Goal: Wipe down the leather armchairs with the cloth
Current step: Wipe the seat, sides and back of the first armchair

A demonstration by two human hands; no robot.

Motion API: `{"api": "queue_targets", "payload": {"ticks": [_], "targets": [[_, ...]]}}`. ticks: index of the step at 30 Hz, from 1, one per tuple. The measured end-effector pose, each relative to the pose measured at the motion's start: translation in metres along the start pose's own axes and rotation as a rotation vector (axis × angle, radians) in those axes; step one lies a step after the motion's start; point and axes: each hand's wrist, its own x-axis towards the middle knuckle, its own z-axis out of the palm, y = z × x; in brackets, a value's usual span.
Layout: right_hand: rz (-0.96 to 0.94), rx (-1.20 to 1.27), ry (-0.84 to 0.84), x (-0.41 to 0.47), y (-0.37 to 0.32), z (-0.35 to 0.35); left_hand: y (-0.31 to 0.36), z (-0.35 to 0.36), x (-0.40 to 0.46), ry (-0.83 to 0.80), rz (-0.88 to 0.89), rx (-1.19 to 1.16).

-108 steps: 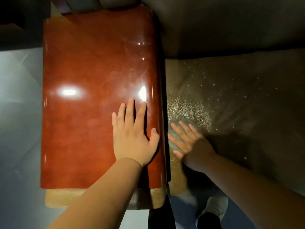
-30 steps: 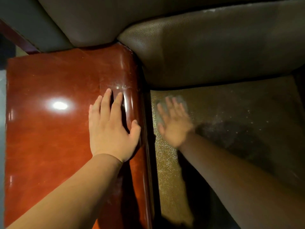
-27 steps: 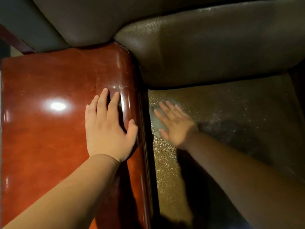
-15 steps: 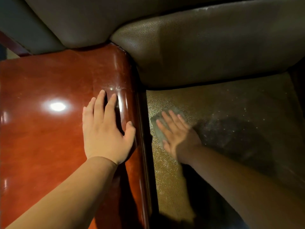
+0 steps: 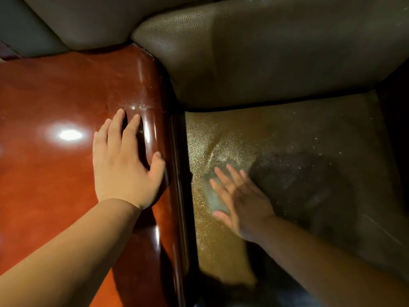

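The armchair's olive-brown leather seat cushion (image 5: pixel 298 134) fills the right half of the view, under the padded backrest (image 5: pixel 265 52). A small grey cloth (image 5: pixel 211 191) lies on the seat near its left edge. My right hand (image 5: pixel 241 200) presses flat on the cloth with straight fingers, slightly blurred. My left hand (image 5: pixel 124 162) rests flat, fingers extended, on the glossy reddish-brown armrest (image 5: pixel 55 173) to the left of the seat.
A dark gap (image 5: pixel 179 196) runs between the armrest and the seat cushion. Pale specks (image 5: pixel 318 151) dot the seat to the right of the cloth. A second grey leather backrest (image 5: pixel 77 23) shows at the top left.
My right hand has slid the cloth back toward me along the seat's left edge, away from the backrest. My left hand has stayed on the armrest.
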Motion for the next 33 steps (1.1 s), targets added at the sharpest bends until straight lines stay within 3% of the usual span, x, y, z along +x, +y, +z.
{"api": "queue_targets", "payload": {"ticks": [3,5,6,8,12,14,16,18,20,21,22,25,27,28,30,33], "targets": [[0.34,-0.045,0.04,0.003,0.052,-0.003,0.0,0.002,0.0,0.004,-0.006,0.014],[0.662,0.074,0.05,-0.001,0.079,-0.014,0.0,0.002,-0.001,0.009,-0.005,0.013],[0.734,0.124,0.059,-0.004,0.08,-0.014,0.0,0.002,0.0,0.012,-0.001,0.011],[0.664,0.109,0.102,-0.01,0.056,-0.006,-0.001,0.002,0.0,0.014,0.005,0.01],[0.087,0.015,0.117,-0.045,-0.008,0.03,0.002,-0.001,-0.001,0.01,-0.003,-0.006],[-0.045,0.015,0.173,-0.052,0.012,0.028,0.002,-0.002,-0.001,0.015,0.004,-0.008],[0.094,-0.004,0.262,-0.055,0.042,0.024,0.001,-0.001,-0.003,0.028,0.011,-0.004],[0.421,0.056,0.261,-0.054,0.065,0.019,0.0,0.002,-0.003,0.036,0.017,-0.01],[0.675,0.144,0.255,-0.05,0.049,0.018,-0.002,0.003,-0.005,0.035,0.031,0.004],[0.707,0.157,0.272,-0.049,0.027,0.022,-0.001,0.003,-0.006,0.034,0.029,0.013],[0.65,0.165,0.287,-0.051,0.001,0.028,-0.001,0.002,-0.007,0.035,0.025,0.017],[0.187,0.149,0.25,-0.078,-0.064,0.062,0.001,0.001,-0.011,0.023,0.044,0.008],[-0.011,0.066,0.179,-0.094,-0.052,0.065,0.006,0.0,-0.02,-0.004,0.069,-0.025],[-0.001,0.043,0.187,-0.098,-0.035,0.063,0.012,0.0,-0.029,-0.03,0.074,-0.044],[0.206,0.036,0.227,-0.1,-0.001,0.053,0.024,0.001,-0.062,-0.1,0.127,-0.059],[0.713,0.181,0.252,-0.104,0.022,0.032,0.037,0.005,-0.128,-0.268,0.348,0.078]]}}
